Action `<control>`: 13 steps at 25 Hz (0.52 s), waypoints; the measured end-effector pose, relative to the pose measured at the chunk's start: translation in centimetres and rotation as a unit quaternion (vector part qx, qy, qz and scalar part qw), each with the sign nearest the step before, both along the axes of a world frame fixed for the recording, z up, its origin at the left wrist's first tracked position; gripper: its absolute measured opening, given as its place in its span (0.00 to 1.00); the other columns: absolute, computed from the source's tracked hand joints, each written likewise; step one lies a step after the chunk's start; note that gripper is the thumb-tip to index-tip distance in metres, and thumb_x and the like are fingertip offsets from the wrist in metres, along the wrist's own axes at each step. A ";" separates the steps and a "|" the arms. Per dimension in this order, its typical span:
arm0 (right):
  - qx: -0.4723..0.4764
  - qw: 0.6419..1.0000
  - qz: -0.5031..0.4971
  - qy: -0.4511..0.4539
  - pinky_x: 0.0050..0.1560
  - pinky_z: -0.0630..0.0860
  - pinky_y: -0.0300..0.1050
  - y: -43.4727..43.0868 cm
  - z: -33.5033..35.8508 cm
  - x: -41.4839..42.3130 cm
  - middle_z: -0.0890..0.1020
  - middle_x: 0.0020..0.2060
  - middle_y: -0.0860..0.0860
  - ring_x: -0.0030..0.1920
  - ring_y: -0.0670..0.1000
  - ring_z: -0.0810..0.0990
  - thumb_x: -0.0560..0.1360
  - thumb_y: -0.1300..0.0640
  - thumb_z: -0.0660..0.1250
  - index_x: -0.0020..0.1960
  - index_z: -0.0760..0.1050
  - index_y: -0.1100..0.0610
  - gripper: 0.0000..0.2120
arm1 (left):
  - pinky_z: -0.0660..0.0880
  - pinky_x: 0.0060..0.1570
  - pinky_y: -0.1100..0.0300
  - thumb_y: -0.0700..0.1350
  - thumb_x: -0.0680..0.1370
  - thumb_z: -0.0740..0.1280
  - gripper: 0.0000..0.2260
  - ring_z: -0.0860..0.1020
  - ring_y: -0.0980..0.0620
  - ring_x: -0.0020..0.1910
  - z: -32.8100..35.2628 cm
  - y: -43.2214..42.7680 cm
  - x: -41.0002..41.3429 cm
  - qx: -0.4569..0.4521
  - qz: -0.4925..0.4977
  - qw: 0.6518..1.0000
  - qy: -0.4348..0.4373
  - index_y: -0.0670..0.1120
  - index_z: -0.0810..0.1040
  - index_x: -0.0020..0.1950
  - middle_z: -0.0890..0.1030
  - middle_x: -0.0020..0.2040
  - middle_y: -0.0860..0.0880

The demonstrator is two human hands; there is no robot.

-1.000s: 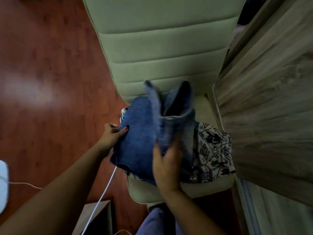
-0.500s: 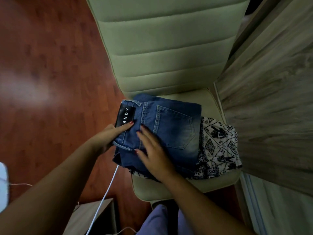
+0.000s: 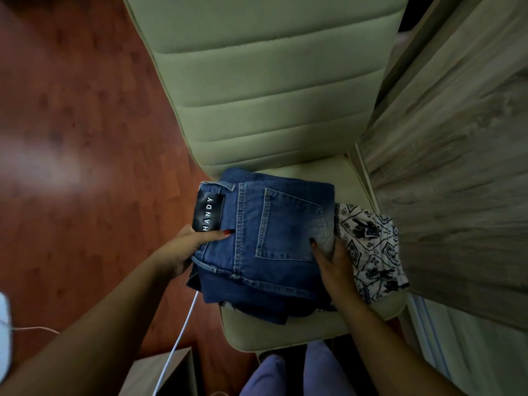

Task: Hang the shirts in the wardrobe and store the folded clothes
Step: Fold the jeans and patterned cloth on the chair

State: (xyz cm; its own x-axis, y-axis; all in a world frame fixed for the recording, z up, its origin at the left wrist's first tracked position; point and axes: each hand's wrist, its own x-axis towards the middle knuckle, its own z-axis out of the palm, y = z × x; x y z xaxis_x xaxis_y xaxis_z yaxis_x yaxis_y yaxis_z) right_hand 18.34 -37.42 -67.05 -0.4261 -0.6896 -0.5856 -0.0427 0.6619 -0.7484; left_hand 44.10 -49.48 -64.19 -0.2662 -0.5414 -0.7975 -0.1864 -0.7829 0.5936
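Note:
Folded blue jeans (image 3: 265, 238) with a black label lie on top of a stack on the cream chair seat (image 3: 285, 332). Under them, to the right, a black-and-white patterned garment (image 3: 371, 247) sticks out. My left hand (image 3: 188, 247) grips the left edge of the jeans stack, thumb on top near the label. My right hand (image 3: 334, 261) clasps the right edge of the jeans, fingers tucked between the jeans and the patterned garment.
The chair's padded backrest (image 3: 265, 81) rises behind the stack. A grey wood-grain panel (image 3: 457, 167) stands close on the right. A white cable (image 3: 183, 332) runs down across the red-brown wooden floor (image 3: 71, 138). A small wooden box (image 3: 163, 372) sits near my knees.
A second ago my right hand was laying the jeans fold over; then it pressed flat on top. Now it has slid to the stack's right edge and both hands hold the sides.

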 end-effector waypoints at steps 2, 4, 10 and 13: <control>-0.015 0.996 -0.002 0.083 0.46 0.71 0.34 0.7 -0.3 -1.6 0.75 0.48 0.50 0.49 0.49 0.75 0.77 0.53 0.64 0.55 0.72 0.55 0.10 | 0.81 0.43 0.57 0.44 0.62 0.78 0.25 0.83 0.45 0.51 0.2 0.9 0.5 0.001 0.020 1.000 0.020 0.43 0.79 0.57 0.84 0.52 0.43; -0.006 0.972 -0.048 0.228 0.52 0.71 0.46 1.3 -1.1 -3.7 0.74 0.53 0.59 0.55 0.59 0.73 0.74 0.54 0.67 0.57 0.72 0.62 0.17 | 0.82 0.43 0.56 0.47 0.54 0.81 0.31 0.83 0.45 0.50 0.2 1.9 1.1 0.004 0.045 0.998 0.032 0.44 0.79 0.56 0.84 0.52 0.42; 0.209 0.947 -0.094 0.223 0.59 0.71 0.65 2.7 -4.4 -9.9 0.71 0.65 0.61 0.62 0.64 0.72 0.53 0.27 0.70 0.66 0.63 0.56 0.52 | 0.81 0.37 0.55 0.49 0.43 0.85 0.40 0.84 0.45 0.43 0.3 3.2 1.1 0.034 0.058 0.996 0.064 0.41 0.81 0.53 0.85 0.49 0.41; 0.216 0.954 -0.063 0.200 0.55 0.77 0.60 3.5 -5.7 -11.8 0.76 0.59 0.56 0.58 0.60 0.75 0.46 0.22 0.68 0.59 0.71 0.52 0.50 | 0.81 0.35 0.57 0.49 0.42 0.84 0.40 0.85 0.47 0.42 0.5 3.3 0.7 0.023 0.061 0.996 0.063 0.43 0.80 0.52 0.86 0.46 0.43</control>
